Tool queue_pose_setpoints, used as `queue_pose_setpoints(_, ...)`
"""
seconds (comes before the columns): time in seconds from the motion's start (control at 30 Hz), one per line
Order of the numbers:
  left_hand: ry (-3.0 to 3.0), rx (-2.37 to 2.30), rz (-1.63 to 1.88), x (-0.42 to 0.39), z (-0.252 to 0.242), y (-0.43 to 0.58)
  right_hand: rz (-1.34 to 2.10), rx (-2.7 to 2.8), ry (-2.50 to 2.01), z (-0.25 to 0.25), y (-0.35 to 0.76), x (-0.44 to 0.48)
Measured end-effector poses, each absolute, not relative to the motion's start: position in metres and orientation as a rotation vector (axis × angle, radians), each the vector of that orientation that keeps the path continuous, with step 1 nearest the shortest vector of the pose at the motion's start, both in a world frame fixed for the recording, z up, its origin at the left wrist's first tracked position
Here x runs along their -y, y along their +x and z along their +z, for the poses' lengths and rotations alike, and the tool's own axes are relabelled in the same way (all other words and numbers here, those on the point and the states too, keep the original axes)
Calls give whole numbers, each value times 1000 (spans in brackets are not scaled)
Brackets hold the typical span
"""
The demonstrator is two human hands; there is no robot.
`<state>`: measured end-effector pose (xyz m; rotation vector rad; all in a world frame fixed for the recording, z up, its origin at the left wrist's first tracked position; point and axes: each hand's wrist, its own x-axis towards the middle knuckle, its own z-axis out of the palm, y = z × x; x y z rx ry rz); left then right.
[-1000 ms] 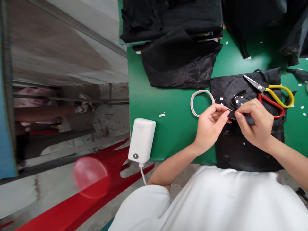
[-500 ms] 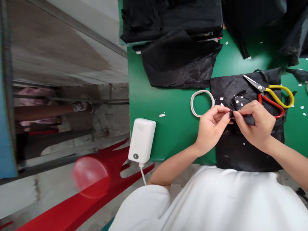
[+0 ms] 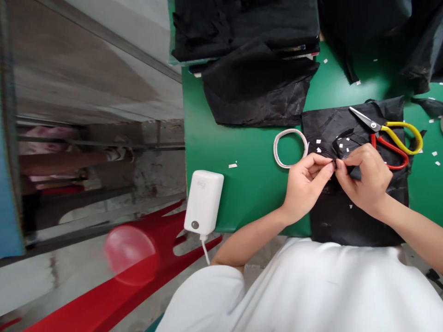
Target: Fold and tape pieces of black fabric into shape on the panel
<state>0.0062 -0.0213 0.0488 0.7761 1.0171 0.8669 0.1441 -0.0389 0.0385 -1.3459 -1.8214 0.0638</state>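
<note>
My left hand and my right hand meet fingertip to fingertip over a black cloth sheet. Both pinch a small bit of black fabric, mostly covered by the fingers. Just beyond my right hand lie scissors with one yellow and one red handle, blades pointing up and left. A white tape ring rests on the table left of the cloth, near my left hand. Small white scraps are scattered on the cloth.
On the green table, a white power bank with a cable stands at the left front corner. Black fabric and a dark stack lie at the back. A red plastic chair is at lower left; another person's leg shows beyond.
My fingertips have drawn closer together, and less of the black fabric shows between them. My right hand has shifted slightly left. The scissors and tape ring stay put.
</note>
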Motion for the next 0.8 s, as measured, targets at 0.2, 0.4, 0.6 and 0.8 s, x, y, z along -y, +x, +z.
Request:
queue_pose_setpoints(0.2,782,-995,875,23,50,6,35,1834,-1348,37,146,39)
queue_pose_setpoints(0.4,775,-943,870,22,49,5,-30,1890,-1320,38,148,38)
queue_pose_setpoints(0.6,799,-1002,872,19,46,4,-29,1920,-1291,42,148,37)
queue_pose_setpoints(0.8,945,-976,875,17,50,1,102,1906,-1238,45,149,35)
